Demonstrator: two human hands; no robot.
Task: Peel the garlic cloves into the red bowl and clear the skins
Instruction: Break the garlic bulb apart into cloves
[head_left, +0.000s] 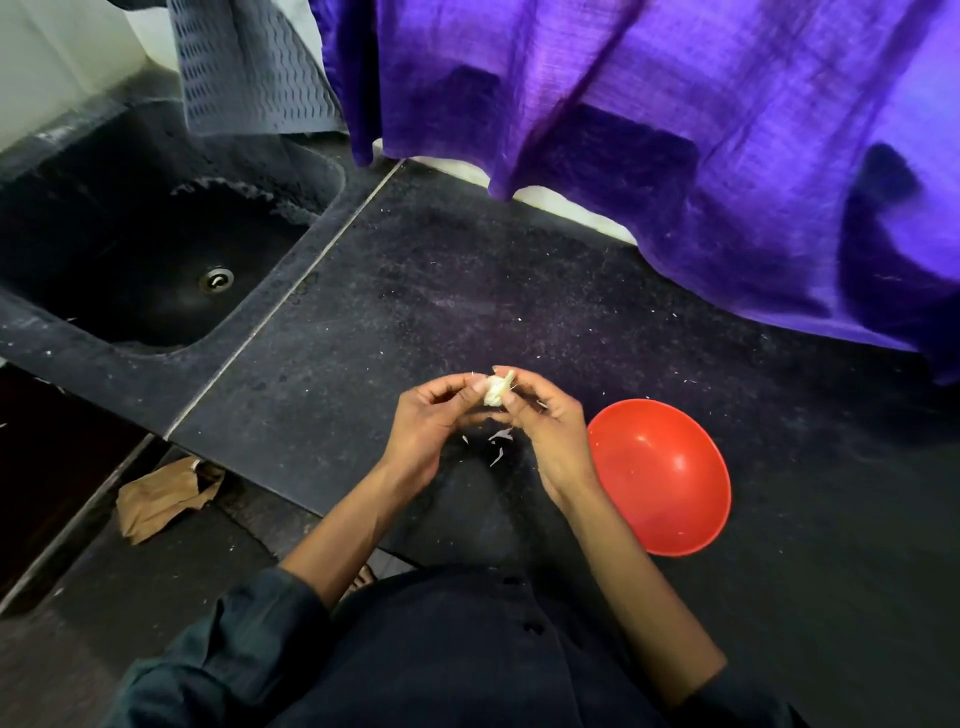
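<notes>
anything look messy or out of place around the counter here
Yes. Thin white skin scraps lie loose on the dark counter below both hands, not gathered up. A crumpled brown paper bag lies on the floor beside the counter edge. The red bowl sits upright and looks almost empty.

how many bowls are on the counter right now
1. The red bowl sits on the dark counter, just right of the right hand. No other bowl shows, though the purple cloth could hide something behind it.
</notes>
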